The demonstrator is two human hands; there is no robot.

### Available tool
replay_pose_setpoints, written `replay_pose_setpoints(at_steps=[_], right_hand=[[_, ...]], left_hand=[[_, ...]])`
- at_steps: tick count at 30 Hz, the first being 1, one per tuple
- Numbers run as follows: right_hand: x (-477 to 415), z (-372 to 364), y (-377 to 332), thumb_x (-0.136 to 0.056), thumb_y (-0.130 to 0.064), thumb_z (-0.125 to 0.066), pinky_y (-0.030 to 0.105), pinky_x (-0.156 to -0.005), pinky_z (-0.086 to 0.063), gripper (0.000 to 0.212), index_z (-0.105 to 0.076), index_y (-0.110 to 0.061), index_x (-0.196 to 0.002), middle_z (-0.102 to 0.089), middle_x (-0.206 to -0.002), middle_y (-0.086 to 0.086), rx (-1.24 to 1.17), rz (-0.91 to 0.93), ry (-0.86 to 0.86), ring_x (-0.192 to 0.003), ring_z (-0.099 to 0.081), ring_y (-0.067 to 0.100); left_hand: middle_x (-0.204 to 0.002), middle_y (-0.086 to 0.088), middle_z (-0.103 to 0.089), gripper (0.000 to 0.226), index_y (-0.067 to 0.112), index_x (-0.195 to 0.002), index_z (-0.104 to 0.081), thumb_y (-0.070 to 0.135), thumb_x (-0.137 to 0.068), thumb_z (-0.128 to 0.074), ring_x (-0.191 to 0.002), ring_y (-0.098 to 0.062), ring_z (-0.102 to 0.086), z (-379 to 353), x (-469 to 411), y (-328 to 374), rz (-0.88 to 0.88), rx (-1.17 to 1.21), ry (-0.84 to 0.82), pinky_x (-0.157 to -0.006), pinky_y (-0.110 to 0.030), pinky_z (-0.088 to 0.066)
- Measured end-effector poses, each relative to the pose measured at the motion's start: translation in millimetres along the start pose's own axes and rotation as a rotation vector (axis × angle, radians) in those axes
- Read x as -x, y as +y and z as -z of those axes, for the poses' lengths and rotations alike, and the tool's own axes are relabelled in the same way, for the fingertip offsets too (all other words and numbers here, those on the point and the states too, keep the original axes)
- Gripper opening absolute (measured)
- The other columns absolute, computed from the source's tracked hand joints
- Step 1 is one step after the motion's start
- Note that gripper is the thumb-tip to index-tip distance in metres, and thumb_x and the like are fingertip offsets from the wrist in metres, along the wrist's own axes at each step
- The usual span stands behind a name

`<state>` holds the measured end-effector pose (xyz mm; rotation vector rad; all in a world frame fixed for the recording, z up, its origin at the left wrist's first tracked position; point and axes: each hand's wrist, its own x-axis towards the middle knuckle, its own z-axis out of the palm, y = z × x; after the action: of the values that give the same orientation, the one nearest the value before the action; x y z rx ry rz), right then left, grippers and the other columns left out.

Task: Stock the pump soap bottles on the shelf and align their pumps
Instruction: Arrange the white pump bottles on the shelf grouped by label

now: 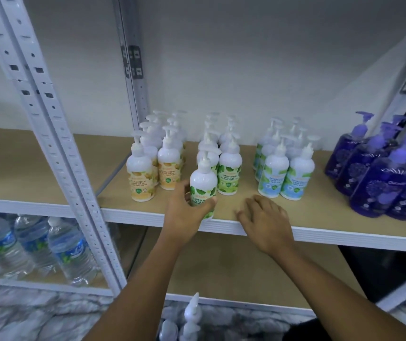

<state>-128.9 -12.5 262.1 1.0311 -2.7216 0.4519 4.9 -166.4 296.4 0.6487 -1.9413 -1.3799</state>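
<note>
On shelf front edge: left hand (184, 214) grips one white green-label pump soap bottle (203, 182), upright on tan wooden shelf (320, 212). Right hand (267, 219) lies relaxed just beside it, holding nothing. Behind: four bottle groups: yellow-label (142, 179), green-label (230, 175), blue-label (273, 179), purple (379, 190); rear counts unclear.

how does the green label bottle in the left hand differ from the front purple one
The green-label bottle is opaque white with a white pump; the purple bottle is clear purple with a purple pump. The left hand grips the green-label bottle; the purple bottle stands untouched. Both are upright pump bottles.
</note>
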Motion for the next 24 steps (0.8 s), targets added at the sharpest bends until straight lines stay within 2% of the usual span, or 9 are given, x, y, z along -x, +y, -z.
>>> replay_pose_setpoints(at_steps=[2, 4, 5, 7, 9, 12, 15, 20, 24], right_hand=[[-0.2, -0.1, -0.4, -0.101, -0.054, -0.035, 0.036, -0.112, -0.024, 0.051, -0.051, -0.023, -0.139, -0.043, -0.15, -0.001, 0.019, 0.005, 0.005, -0.138, -0.037, 0.02], [-0.1, -1.8, -1.0, -0.101, -0.054, -0.033, 0.037, -0.112, -0.023, 0.052, -0.05, -0.024, -0.14, -0.043, -0.151, -0.001, 0.029, 0.007, -0.004, -0.139, -0.036, 0.02], [-0.4, -2.6, -1.1, -0.101, -0.054, -0.032, 0.037, -0.113, -0.023, 0.053, -0.049, -0.024, -0.141, -0.042, -0.151, -0.001, 0.032, 0.004, -0.011, -0.14, -0.035, 0.021], [-1.2, -2.6, -1.4, -0.101, -0.055, -0.033, 0.039, -0.115, -0.022, 0.053, -0.048, -0.024, -0.142, -0.041, -0.152, -0.001, 0.035, -0.007, -0.018, -0.142, -0.034, 0.021], [-0.5, -2.9, -1.1, -0.101, -0.055, -0.032, 0.039, -0.116, -0.021, 0.054, -0.048, -0.024, -0.142, -0.041, -0.153, 0.0, 0.045, -0.008, -0.024, -0.143, -0.033, 0.022], [-0.6, -2.1, 0.2, -0.101, -0.055, -0.031, 0.039, -0.117, -0.021, 0.055, -0.048, -0.024, -0.143, -0.04, -0.154, 0.0, 0.041, -0.006, -0.038, -0.144, -0.031, 0.022], [-0.9, -1.1, -0.9, -0.101, -0.055, -0.032, 0.039, -0.117, -0.02, 0.055, -0.047, -0.024, -0.143, -0.039, -0.155, -0.001, 0.039, -0.015, -0.039, -0.144, -0.031, 0.021], [-1.6, -1.7, -1.1, -0.101, -0.055, -0.032, 0.039, -0.117, -0.019, 0.054, -0.047, -0.025, -0.143, -0.038, -0.156, -0.002, 0.037, -0.026, -0.042, -0.145, -0.029, 0.02], [-1.2, -1.7, -1.3, -0.101, -0.055, -0.032, 0.038, -0.117, -0.018, 0.054, -0.047, -0.025, -0.144, -0.038, -0.156, -0.002, 0.031, -0.028, -0.042, -0.145, -0.029, 0.019]], left_hand=[[-0.107, 0.022, -0.06, 0.055, 0.023, -0.123, -0.052, 0.019, -0.079, -0.085, -0.089, 0.024, -0.057, -1.8, -1.0, -2.0, -0.01, -0.022, -0.022, -0.07, -0.002, -0.046], [-0.107, 0.022, -0.059, 0.064, 0.024, -0.122, -0.048, 0.023, -0.074, -0.089, -0.091, 0.024, -0.057, -1.2, -1.5, -6.2, 0.019, -0.085, -0.064, -0.073, -0.005, -0.049], [-0.108, 0.018, -0.059, 0.069, 0.024, -0.122, -0.047, 0.027, -0.069, -0.092, -0.097, 0.016, -0.06, -0.2, -1.1, -8.6, 0.052, -0.137, -0.077, -0.077, -0.011, -0.052], [-0.115, 0.008, -0.061, 0.077, 0.022, -0.121, -0.049, 0.038, -0.058, -0.09, -0.109, -0.008, -0.062, 0.5, -0.2, -14.5, 0.095, -0.279, -0.048, -0.091, -0.034, -0.055], [-0.114, 0.006, -0.061, 0.074, 0.022, -0.118, -0.051, 0.044, -0.057, -0.088, -0.11, -0.018, -0.059, 0.2, 1.1, -14.8, 0.091, -0.371, -0.016, -0.093, -0.045, -0.052], [-0.108, 0.011, -0.059, 0.068, 0.023, -0.116, -0.054, 0.049, -0.063, -0.087, -0.11, -0.02, -0.057, -3.1, -0.6, -13.1, 0.078, -0.404, 0.006, -0.094, -0.047, -0.05], [-0.113, 0.008, -0.064, 0.069, 0.022, -0.121, -0.056, 0.052, -0.066, -0.085, -0.114, -0.022, -0.057, -8.4, -4.7, -15.8, 0.073, -0.432, 0.074, -0.099, -0.048, -0.046], [-0.117, 0.006, -0.065, 0.064, 0.024, -0.124, -0.055, 0.054, -0.073, -0.079, -0.119, -0.024, -0.048, -18.7, -8.5, -13.8, 0.112, -0.495, 0.143, -0.104, -0.039, -0.029], [-0.119, 0.005, -0.066, 0.062, 0.025, -0.125, -0.056, 0.055, -0.075, -0.077, -0.121, -0.024, -0.046, -24.1, -9.5, -12.6, 0.116, -0.517, 0.171, -0.106, -0.04, -0.024]])
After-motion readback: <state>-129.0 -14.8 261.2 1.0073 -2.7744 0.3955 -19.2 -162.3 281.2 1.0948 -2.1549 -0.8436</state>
